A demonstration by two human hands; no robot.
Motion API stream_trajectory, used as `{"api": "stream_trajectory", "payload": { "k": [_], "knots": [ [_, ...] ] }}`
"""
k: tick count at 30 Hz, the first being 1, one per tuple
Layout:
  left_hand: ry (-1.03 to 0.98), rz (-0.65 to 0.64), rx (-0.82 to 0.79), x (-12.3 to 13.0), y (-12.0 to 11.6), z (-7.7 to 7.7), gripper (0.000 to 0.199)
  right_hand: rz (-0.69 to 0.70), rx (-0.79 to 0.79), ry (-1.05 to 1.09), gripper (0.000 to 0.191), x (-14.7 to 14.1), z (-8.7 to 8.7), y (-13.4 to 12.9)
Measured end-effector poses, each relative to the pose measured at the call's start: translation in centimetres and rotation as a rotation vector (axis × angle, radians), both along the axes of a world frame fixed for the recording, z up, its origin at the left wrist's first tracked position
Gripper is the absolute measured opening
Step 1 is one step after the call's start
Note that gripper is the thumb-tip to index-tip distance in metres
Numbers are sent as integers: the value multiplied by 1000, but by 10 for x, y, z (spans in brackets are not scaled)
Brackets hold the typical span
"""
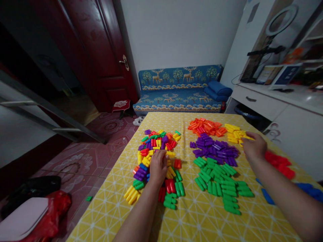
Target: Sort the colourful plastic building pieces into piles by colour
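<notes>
My left hand (158, 167) rests in a mixed pile of plastic building blocks (153, 144), its fingers curled down among the pieces. A yellow block (170, 154) lies right by its fingertips; what those fingers grip is hidden. At the far right, my right hand (254, 146) is at the edge of a heap of yellow blocks (234, 132), fingers closed on a yellow block (248, 137). Sorted heaps lie nearby: orange blocks (205, 127), purple blocks (214, 149) and green blocks (219, 176). Red blocks (279, 164) and blue blocks (306, 191) are partly behind my right forearm.
A yellow patterned cloth (191, 222) covers the table. Beyond it stands a blue sofa (174, 90) with deer prints. A white cabinet (272, 114) is close on the right. On the floor at left lie a green block (88, 198) and a red bag (59, 208).
</notes>
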State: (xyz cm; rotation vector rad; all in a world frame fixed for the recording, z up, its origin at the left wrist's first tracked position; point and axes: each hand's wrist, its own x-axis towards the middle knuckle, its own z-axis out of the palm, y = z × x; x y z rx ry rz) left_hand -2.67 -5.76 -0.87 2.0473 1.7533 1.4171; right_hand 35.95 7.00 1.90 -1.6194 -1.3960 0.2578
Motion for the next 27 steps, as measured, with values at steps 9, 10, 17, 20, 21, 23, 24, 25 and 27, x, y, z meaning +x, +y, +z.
{"api": "stream_trajectory", "payload": {
  "k": [9, 10, 17, 20, 21, 23, 24, 25, 27],
  "knots": [
    [-73, -76, 16, 0, -4, 1, 20, 734, -173, 247, 41, -201, 9, -106],
    [-74, -82, 23, 0, -5, 2, 20, 745, -157, 173, 45, -215, 10, -117],
    [-96, -88, 55, -1, -7, 4, 26, 653, -73, -409, 58, -236, 19, -141],
    [-90, -113, 22, 0, -8, 5, 31, 658, -69, -472, 56, -232, 19, -143],
    [-85, -124, 21, 1, -9, 5, 31, 666, -60, -481, 55, -230, 19, -143],
    [-67, -158, 19, 2, -10, 7, 31, 667, -42, -500, 51, -222, 18, -142],
    [-57, -174, 14, 2, -11, 8, 32, 653, -31, -509, 48, -216, 18, -139],
    [-51, -186, 6, 3, -12, 8, 33, 626, -19, -516, 46, -207, 18, -134],
    [-51, -186, -9, 3, -13, 10, 36, 512, 3, -519, 43, -179, 19, -116]
  ]
}}
